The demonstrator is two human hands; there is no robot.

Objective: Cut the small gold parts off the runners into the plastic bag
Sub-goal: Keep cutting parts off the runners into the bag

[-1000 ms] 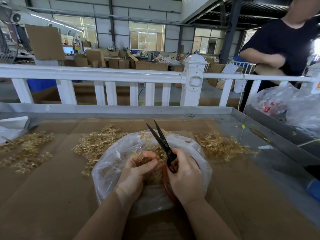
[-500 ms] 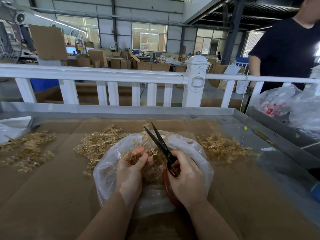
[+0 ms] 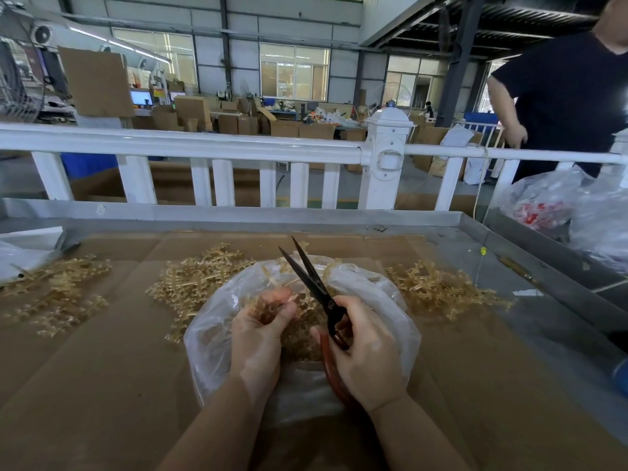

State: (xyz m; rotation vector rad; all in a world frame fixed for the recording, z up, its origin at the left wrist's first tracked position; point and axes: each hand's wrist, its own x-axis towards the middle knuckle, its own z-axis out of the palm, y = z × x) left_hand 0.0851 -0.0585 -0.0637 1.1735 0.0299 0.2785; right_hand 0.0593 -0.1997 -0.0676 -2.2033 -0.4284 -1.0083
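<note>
Under both hands (image 3: 258, 338): plastic bag (image 3: 384, 300) w/ gold parts (image 3: 299, 334).

The table (image 3: 530, 287) is a metal tray with a raised rim, and brown cardboard (image 3: 102, 385) covers most of its floor; bare metal shows along the right side. On the cardboard lie three heaps of gold runners: one at the far left (image 3: 54, 294), one left of centre (image 3: 200, 280) and one to the right (image 3: 438, 287). A clear plastic bag (image 3: 217, 338) sits in the middle, near the front, between the centre and right heaps. A white bag (image 3: 20, 260) lies at the left edge.
</note>
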